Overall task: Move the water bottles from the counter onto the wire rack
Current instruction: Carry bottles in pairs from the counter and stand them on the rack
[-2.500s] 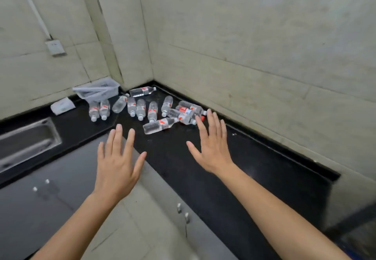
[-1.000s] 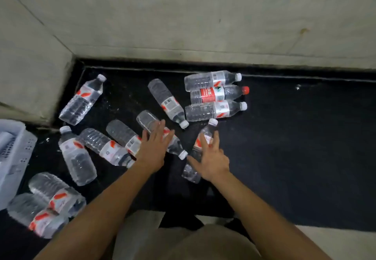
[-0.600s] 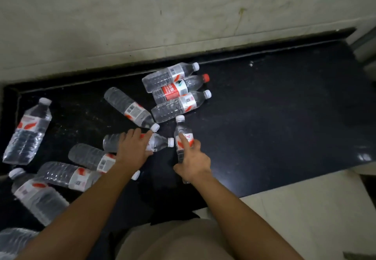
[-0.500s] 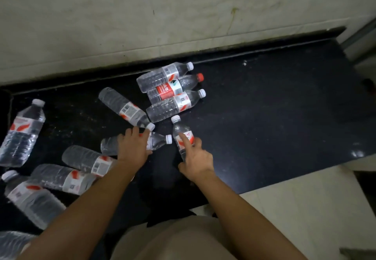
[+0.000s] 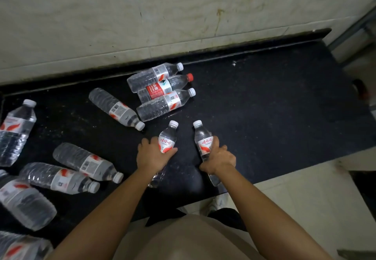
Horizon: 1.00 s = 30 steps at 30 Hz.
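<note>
Fingers point(image 5: 145, 142) of the left hand point(image 5: 151, 158) clench the left bottle point(image 5: 167, 138); the right hand point(image 5: 218, 159) clenches the right bottle point(image 5: 203, 139). Wrists hide the lower halves, so contact with the table point(image 5: 264, 107) is unclear. Other bottles point(image 5: 20, 202) are cut off at the left.

I look down at a black speckled stone counter point(image 5: 284, 107) that runs left to right in front of me, its surface dusty with pale flecks. Behind it rises a wall point(image 5: 142, 15) of large pale beige tiles, faintly scuffed and marked by a thin rust-coloured streak point(image 5: 218, 18). A raised black lip point(image 5: 264, 44) edges the counter where it meets the wall. Beyond the counter's near edge lies a light tiled floor point(image 5: 305, 209). The light is dim and even.
</note>
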Motion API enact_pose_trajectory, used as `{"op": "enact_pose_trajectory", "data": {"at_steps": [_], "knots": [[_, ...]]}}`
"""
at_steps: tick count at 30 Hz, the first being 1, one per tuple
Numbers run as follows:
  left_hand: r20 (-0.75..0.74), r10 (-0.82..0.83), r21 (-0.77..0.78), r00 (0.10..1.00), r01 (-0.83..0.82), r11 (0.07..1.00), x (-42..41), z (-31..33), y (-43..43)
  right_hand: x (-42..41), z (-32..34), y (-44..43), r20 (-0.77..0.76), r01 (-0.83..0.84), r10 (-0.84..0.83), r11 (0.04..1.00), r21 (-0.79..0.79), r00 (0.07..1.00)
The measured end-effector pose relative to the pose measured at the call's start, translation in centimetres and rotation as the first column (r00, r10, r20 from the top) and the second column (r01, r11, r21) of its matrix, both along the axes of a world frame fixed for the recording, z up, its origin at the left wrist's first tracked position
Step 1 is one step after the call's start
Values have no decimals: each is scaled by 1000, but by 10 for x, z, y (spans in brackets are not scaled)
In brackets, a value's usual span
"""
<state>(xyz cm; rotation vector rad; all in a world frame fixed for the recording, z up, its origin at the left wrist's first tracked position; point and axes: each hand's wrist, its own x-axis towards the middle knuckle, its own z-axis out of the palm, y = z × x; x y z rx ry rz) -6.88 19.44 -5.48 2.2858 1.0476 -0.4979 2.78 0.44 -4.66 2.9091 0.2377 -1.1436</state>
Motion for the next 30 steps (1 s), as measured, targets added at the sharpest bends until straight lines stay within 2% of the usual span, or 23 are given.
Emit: {"op": "enact_pose_trajectory", "data": {"at_steps": [2, 5, 9, 12, 15, 18, 23, 26, 30], "knots": [[-15, 50, -77, 999, -51, 996, -7, -3, -2, -4, -5, -3, 31, -21, 20, 999, 28, 999], [27, 103, -72, 994, -101, 992, -6, -3, -5, -3, -6, -10, 69, 2, -9, 994, 108, 998], [158, 139, -127, 978, -119, 985, 6, 4, -13, 6, 2, -39, 81, 136, -155, 970, 201, 985], [295, 170, -199, 940, -114, 973, 28, 15, -29, 11, 15, -73, 146, 254, -316, 908, 333, 937], [412, 189, -290, 891, -69, 955, 66, 39, -56, 19, 38, -106, 221, 354, -493, 812, 465, 841], [540, 149, -334, 828, 49, 941, 105, 72, -93, 31, 63, -139, 293, 378, -636, 703, 602, 714], [715, 49, -248, 698, 187, 950, 152, 135, -176, 59, 110, -205, 340, 314, -784, 545, 778, 519], [784, -4, -201, 620, 260, 945, 173, 173, -237, 81, 139, -263, 349, 260, -828, 489, 833, 439], [864, -11, -157, 503, 290, 944, 207, 217, -333, 111, 174, -360, 393, 208, -839, 490, 847, 377]]}}
